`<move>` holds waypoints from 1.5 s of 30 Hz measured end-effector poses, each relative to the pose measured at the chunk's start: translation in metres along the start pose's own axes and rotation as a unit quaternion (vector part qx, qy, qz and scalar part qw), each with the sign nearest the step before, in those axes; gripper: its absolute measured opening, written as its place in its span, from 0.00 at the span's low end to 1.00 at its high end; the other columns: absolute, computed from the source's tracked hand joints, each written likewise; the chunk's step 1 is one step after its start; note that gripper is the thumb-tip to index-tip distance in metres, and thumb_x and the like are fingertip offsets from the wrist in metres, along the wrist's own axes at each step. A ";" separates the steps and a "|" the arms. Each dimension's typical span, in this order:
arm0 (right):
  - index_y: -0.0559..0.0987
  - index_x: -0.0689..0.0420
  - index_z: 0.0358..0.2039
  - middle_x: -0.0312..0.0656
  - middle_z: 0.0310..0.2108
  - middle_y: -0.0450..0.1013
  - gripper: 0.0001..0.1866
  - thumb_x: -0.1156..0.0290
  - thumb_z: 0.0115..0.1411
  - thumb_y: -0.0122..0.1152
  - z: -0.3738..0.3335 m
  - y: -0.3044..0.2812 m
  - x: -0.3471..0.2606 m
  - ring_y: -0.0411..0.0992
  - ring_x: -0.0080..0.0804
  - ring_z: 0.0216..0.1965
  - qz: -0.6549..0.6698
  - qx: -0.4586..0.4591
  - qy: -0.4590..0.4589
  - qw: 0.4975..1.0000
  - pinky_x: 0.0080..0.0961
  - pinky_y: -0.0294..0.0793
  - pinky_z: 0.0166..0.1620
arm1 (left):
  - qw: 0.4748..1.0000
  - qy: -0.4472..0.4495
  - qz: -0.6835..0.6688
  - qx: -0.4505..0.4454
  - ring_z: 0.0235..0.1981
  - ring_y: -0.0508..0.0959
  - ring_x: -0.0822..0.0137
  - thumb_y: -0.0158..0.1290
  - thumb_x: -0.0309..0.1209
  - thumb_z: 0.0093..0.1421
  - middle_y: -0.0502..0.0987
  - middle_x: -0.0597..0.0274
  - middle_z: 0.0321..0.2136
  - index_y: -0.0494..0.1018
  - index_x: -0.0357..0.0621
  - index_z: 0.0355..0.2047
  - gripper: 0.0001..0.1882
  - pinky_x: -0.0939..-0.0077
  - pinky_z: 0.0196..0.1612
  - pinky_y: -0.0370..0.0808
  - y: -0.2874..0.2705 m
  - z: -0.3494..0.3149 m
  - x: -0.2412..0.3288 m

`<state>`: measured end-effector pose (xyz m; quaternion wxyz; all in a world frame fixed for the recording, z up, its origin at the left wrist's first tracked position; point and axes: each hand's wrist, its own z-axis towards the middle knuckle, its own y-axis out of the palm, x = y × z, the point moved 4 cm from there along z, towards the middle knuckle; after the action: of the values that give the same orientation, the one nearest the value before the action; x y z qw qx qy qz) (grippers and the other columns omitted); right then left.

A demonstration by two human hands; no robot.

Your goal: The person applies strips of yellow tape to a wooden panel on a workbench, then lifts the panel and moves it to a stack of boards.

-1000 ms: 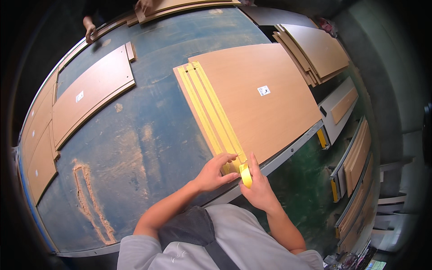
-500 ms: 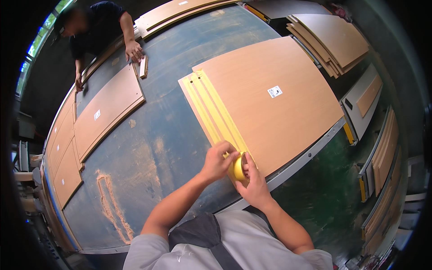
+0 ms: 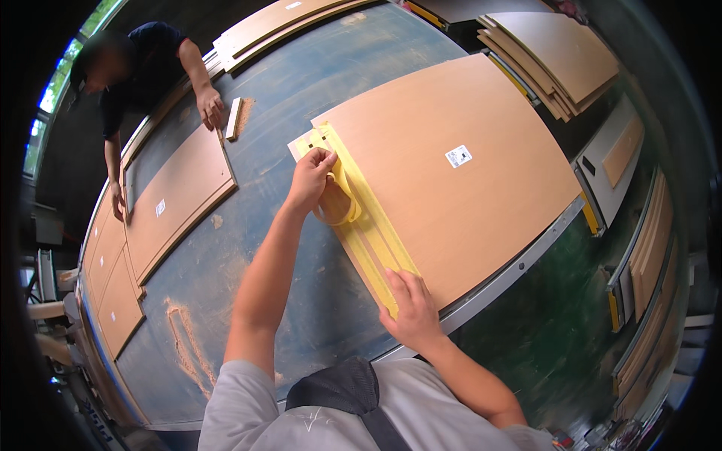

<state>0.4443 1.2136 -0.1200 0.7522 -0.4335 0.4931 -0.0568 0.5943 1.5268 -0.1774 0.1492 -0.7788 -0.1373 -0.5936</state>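
A roll of yellow tape hangs from my left hand, whose fingers are closed on it near the far end of some narrow strips. Yellow tape bands run lengthwise over these strips, along the left side of a large light-wood panel. Near the table's front edge my right hand lies with fingers stretched out on the near end of the bands. It holds nothing. My left hand partly hides the far part of the strips.
Across the blue worktable, a co-worker has both hands at wood panels on the left. A small wood block lies by one hand. Sawdust marks the near left; stacked boards stand at far right.
My left hand has moved away from me along the bands, taking the tape roll with it. My right hand has let go of the roll and flattened onto the bands.
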 end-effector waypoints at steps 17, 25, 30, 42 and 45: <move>0.80 0.58 0.39 0.45 0.36 0.77 0.16 0.70 0.50 0.73 0.106 0.053 -0.033 0.76 0.43 0.47 0.029 -0.091 -0.188 0.978 0.42 0.62 0.68 | 0.994 0.023 -0.088 -0.063 0.35 0.80 0.75 0.63 0.26 0.67 0.81 0.68 0.34 0.75 0.44 0.41 0.07 0.77 0.42 0.79 -0.040 -0.016 0.020; 0.71 0.66 0.63 0.61 0.48 0.79 0.32 0.71 0.61 0.70 0.022 -0.005 -0.006 0.80 0.58 0.48 0.118 0.037 0.030 0.992 0.42 0.82 0.47 | 0.984 0.062 0.156 0.051 0.33 0.82 0.73 0.66 0.26 0.63 0.84 0.62 0.30 0.81 0.36 0.36 0.06 0.76 0.37 0.78 -0.047 0.029 0.045; 0.68 0.61 0.70 0.54 0.39 0.74 0.37 0.74 0.60 0.66 0.006 -0.027 -0.022 0.78 0.57 0.35 0.008 -0.007 0.057 0.998 0.45 0.82 0.38 | 0.933 0.151 0.304 0.120 0.36 0.86 0.58 0.66 0.33 0.61 0.87 0.54 0.35 0.84 0.42 0.39 0.10 0.64 0.42 0.80 -0.024 0.063 0.036; 0.76 0.55 0.65 0.52 0.40 0.66 0.31 0.72 0.58 0.63 -0.106 -0.032 0.018 0.79 0.49 0.29 -0.240 -0.278 0.186 0.911 0.44 0.81 0.31 | 0.854 0.207 0.404 0.256 0.42 0.81 0.48 0.62 0.35 0.64 0.80 0.54 0.39 0.82 0.44 0.35 0.08 0.56 0.46 0.78 -0.057 0.106 -0.018; 0.76 0.54 0.64 0.52 0.40 0.66 0.29 0.73 0.60 0.61 -0.103 -0.034 0.016 0.79 0.49 0.31 -0.235 -0.287 0.186 0.910 0.44 0.81 0.33 | 0.853 0.228 0.407 0.232 0.42 0.81 0.49 0.64 0.39 0.63 0.80 0.54 0.39 0.82 0.43 0.36 0.12 0.57 0.46 0.78 -0.060 0.098 -0.010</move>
<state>0.3823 1.1231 -0.1210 0.4554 -0.7154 0.5029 -0.1673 0.6545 1.6202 -0.2071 0.5815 -0.5507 0.0961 -0.5911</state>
